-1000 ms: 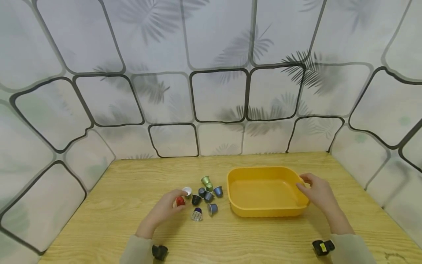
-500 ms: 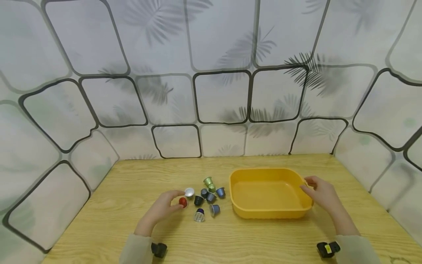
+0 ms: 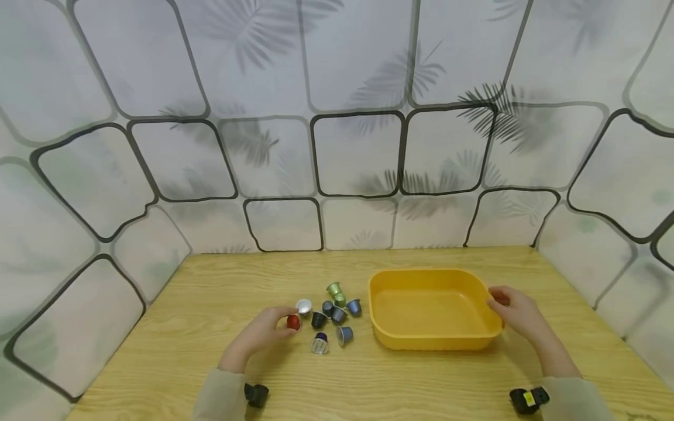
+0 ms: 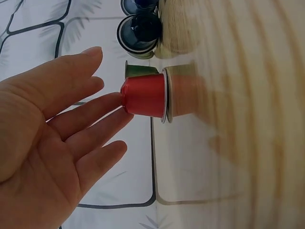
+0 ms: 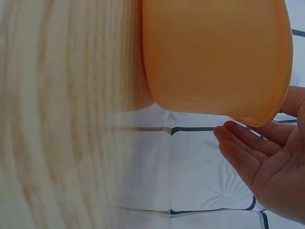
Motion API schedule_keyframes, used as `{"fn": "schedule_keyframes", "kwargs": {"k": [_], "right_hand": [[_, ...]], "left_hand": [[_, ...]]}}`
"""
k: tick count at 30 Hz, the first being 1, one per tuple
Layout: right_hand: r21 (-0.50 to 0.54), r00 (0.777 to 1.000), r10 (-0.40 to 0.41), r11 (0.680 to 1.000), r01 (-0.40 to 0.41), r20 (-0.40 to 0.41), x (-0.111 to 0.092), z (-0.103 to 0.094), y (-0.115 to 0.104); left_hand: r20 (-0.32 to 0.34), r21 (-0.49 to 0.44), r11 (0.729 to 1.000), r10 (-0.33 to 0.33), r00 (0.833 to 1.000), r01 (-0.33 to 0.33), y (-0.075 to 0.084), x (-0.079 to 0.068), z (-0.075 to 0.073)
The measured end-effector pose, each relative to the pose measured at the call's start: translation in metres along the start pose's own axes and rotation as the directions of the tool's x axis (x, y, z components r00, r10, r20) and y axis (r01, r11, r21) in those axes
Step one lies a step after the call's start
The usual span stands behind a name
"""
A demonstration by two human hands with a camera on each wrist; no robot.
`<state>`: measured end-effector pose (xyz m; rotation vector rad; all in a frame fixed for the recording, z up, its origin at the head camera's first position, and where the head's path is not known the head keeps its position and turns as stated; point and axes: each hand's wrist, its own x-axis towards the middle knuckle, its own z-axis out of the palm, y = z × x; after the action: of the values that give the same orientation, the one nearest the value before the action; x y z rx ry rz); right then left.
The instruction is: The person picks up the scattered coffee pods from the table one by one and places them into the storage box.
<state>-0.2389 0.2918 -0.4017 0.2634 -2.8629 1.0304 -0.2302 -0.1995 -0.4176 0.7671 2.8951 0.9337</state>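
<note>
Now the left hand (image 3: 263,328) has fingers loosely parted, ungripping, right by the red capsule (image 4: 144,95), rim-down on the table (image 3: 411,383); the right hand (image 3: 518,311) rests relaxed fingers against the yellow tray (image 3: 437,342).

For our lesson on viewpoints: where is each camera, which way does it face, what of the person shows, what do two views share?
Head: on the head, facing forward and down at the table, yellow tray and capsules; left hand, right hand and sleeves show.
Left wrist: on that wrist, facing past the fingers to the red capsule; the left hand shows.
Right wrist: on that wrist, facing the tray's outer wall; part of the right hand shows.
Shared by head and left wrist: red capsule.
</note>
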Motion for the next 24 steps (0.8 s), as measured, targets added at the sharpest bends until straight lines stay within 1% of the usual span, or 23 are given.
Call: {"fn": "schedule_keyframes", "kwargs": {"k": [8, 12, 18, 24], "right_hand": [[0.025, 0.999, 0.008, 1.000, -0.009, 0.035, 0.0013, 0.0012, 0.0005], [0.030, 0.999, 0.015, 0.999, -0.016, 0.043, 0.0006, 0.0013, 0.0005], [0.056, 0.998, 0.034, 0.998, -0.037, 0.051, 0.0000, 0.0022, 0.0021], [0.089, 0.997, 0.045, 0.995, -0.051, 0.067, 0.0013, 0.0011, 0.0045]], "left_hand": [[0.019, 0.006, 1.000, -0.006, 1.000, 0.006, -0.0004, 0.0000, 0.0002], [0.033, -0.031, 1.000, 0.001, 0.999, 0.000, -0.0003, -0.0003, -0.0002], [0.066, -0.069, 0.997, 0.032, 0.997, -0.028, -0.0003, -0.0006, -0.0013], [0.083, -0.084, 0.996, 0.007, 0.996, 0.000, -0.0004, -0.0005, -0.0007]]}}
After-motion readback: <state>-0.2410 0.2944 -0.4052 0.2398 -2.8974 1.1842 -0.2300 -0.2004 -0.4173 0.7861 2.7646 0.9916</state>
